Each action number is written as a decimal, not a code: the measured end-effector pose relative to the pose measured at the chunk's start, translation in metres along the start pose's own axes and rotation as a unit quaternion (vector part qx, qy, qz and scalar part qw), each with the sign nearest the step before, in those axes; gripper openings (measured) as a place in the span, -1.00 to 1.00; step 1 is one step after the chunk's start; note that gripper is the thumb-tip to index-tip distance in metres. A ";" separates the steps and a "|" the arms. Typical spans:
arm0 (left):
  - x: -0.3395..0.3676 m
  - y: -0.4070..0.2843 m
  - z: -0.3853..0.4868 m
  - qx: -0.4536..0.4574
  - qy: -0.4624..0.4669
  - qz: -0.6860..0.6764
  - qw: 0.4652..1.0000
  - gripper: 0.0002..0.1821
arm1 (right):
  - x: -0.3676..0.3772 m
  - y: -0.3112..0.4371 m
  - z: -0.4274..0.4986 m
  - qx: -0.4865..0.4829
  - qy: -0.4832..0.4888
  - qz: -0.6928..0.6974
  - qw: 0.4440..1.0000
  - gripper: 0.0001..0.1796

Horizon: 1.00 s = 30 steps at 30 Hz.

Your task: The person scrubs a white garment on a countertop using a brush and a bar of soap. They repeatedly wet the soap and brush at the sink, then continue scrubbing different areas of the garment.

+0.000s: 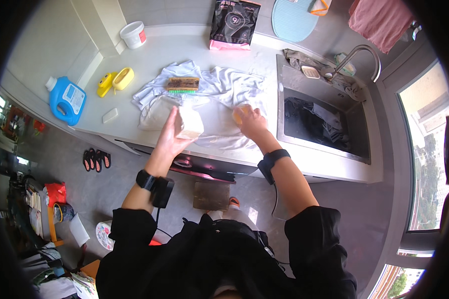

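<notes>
A wet white garment [217, 108] lies spread and wrinkled on the pale countertop [134, 59]. Part of the cloth is drawn over my left hand [172, 134], which seems to lift it with the palm turned inward and the thumb up. My right hand [251, 121] grips a yellowish, rounded object [239, 114] against the garment's right part; the fingers cover much of it, perhaps a bar of soap. Behind my left hand, a wooden scrub brush [183, 84] with green bristles rests on the cloth, bristles toward me.
At right, a steel sink [363, 127] with a curved faucet [359, 56] holds dark clothes [314, 119] in water. A blue detergent jug [68, 101], a white bar [110, 115], yellow soap holders [123, 78], a white tub [133, 35] and a black pouch [234, 24] stand about the counter.
</notes>
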<state>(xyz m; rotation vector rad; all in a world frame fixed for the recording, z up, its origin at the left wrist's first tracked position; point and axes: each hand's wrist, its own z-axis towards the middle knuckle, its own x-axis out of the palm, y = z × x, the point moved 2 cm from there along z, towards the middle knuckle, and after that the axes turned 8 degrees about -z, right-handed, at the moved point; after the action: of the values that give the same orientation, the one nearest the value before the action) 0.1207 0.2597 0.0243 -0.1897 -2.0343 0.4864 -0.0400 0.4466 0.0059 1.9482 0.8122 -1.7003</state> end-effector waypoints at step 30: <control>0.203 0.202 0.082 -0.024 0.172 0.214 0.961 -0.26 | -0.028 -0.180 -0.065 0.085 0.065 0.842 0.529 -0.37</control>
<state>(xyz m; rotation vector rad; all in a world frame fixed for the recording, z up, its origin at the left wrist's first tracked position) -0.0640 0.4888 0.0685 -0.7054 -1.6606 0.6216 -0.1158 0.6180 0.0538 1.6002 -1.1222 -0.2915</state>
